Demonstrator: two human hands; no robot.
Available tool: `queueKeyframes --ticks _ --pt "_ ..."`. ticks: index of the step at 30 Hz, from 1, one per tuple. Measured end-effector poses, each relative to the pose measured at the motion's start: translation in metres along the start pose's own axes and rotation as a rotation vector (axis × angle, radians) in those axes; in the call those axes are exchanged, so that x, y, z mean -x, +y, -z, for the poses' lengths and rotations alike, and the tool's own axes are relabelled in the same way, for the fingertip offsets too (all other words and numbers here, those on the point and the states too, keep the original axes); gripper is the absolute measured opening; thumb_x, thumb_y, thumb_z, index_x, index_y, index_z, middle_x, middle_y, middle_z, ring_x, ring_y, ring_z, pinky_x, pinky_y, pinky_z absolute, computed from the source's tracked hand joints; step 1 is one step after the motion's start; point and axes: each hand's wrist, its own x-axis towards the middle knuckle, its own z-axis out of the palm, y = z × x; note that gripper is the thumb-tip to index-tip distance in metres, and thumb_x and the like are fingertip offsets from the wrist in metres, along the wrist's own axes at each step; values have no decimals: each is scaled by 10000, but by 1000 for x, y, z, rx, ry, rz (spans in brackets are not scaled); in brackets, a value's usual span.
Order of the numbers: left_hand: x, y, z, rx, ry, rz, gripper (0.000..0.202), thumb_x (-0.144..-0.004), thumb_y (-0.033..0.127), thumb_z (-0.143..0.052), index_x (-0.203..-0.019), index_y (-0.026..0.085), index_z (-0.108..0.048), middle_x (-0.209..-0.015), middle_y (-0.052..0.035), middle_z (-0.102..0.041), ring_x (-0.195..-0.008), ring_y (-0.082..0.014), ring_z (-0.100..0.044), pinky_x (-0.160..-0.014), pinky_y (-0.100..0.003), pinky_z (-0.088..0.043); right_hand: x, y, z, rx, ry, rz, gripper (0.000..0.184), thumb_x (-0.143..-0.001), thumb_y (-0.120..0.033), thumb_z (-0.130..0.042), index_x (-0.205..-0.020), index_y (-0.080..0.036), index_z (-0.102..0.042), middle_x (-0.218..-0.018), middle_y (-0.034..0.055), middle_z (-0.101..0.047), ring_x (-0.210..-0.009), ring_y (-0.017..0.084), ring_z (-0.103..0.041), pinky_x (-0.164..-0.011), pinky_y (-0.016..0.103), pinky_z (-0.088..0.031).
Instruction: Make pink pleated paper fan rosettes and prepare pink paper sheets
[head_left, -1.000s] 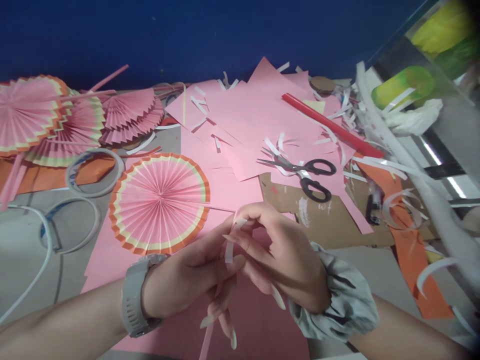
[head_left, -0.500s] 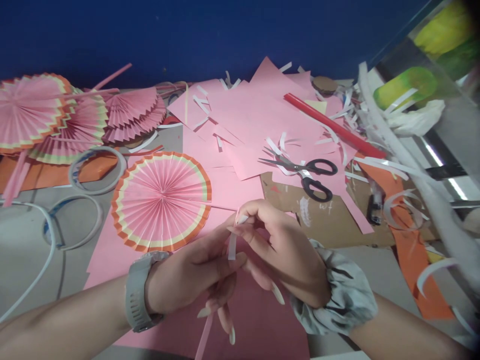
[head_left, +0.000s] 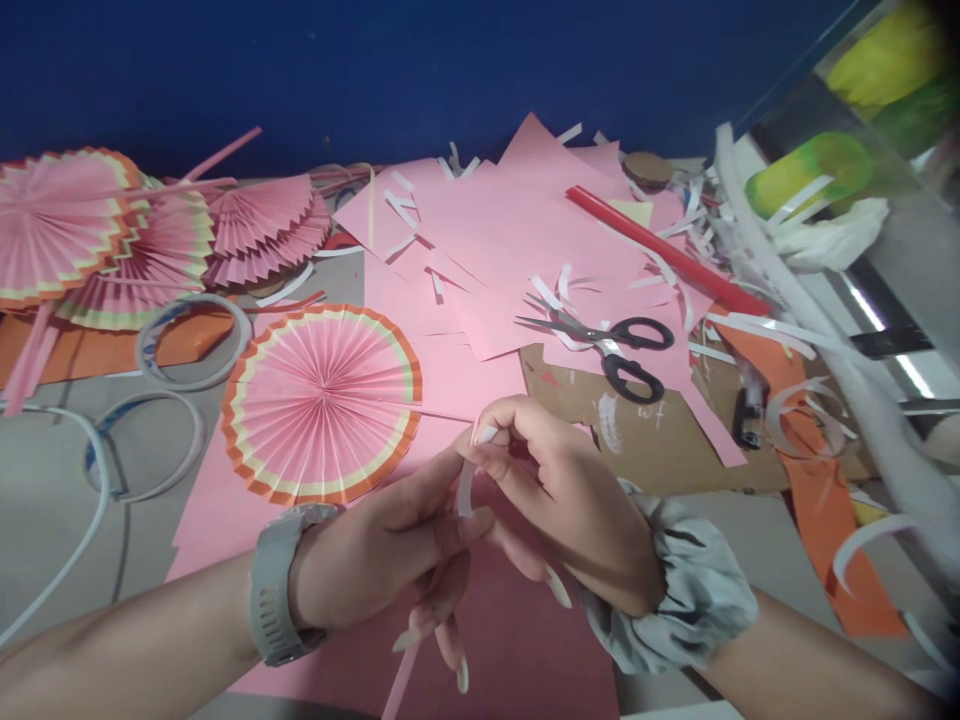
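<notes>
Fingertips [head_left: 484,457] of your right hand [head_left: 566,500] are closed in a pinch at the top of a white strip [head_left: 466,490], and your left hand [head_left: 367,550] meets them from the other side, its fingers curled on a narrow pink strip [head_left: 401,685] that shows below them, its thumb by the white piece's lower end. Half a second ago that white piece hung straight with a square end; now it bows slightly, and your right thumb sits closer to your forefinger. To judge by that, you are bending or pressing it at the pinch rather than merely holding it, though what lies under your fingertips is hidden, so whether it is stuck to anything cannot be told. Beneath your hands spreads a pink sheet [head_left: 540,650]. Just past your fingers, to the left, a pleated disc [head_left: 322,400] lies flat where it was, a thin pink stem [head_left: 446,412] reaching from it toward them. Beyond your right knuckles, the scissors [head_left: 595,336] rest with parted blades, unmoved. Farthest from your fingers, up to the left, other pleated fans [head_left: 60,225] are piled, so the change is confined to your pinch.
</notes>
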Motion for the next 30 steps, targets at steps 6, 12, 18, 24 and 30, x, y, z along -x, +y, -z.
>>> queueKeyframes --ticks 6,12,18,24,30 --pt "-1 1 -1 22 -3 -7 510 -935 252 -397 -1395 264 -176 -429 113 -433 -311 -35 -384 -424 -201 -524 0 0 1 4 -9 -10 144 -886 -304 -476 -779 -209 -485 -659 -36 -547 -586 87 -520 -594 212 -423" --pt "-2 -2 0 37 -51 -64 482 -936 217 -396 -1378 270 -210 -515 87 -492 -329 -12 -389 -428 -189 -525 4 0 0 -26 14 -13 87 -866 -291 -514 -816 -221 -498 -757 -13 -619 -683 106 -597 -603 211 -455" --pt "-3 -3 1 22 -70 -73 502 -937 226 -397 -1381 296 -173 -538 96 -486 -337 -4 -405 -431 -188 -529 6 0 0 53 32 26 38 -847 -225 -534 -840 -235 -498 -800 -21 -633 -719 103 -616 -622 199 -462" --pt "-2 -3 1 -3 -59 -70 506 -933 246 -405 -1380 301 -174 -577 66 -546 -329 -10 -410 -392 -158 -497 4 -1 1 64 23 38 91 -870 -311 -503 -840 -226 -496 -783 -8 -625 -698 108 -610 -605 207 -462" --pt "-1 -3 1 -5 -52 -62 505 -942 246 -384 -1389 287 -152 -454 117 -427 -289 -8 -351 -381 -128 -456 5 -2 -1 67 36 27 83 -872 -309 -497 -858 -229 -480 -738 -20 -609 -654 96 -599 -579 196 -458"
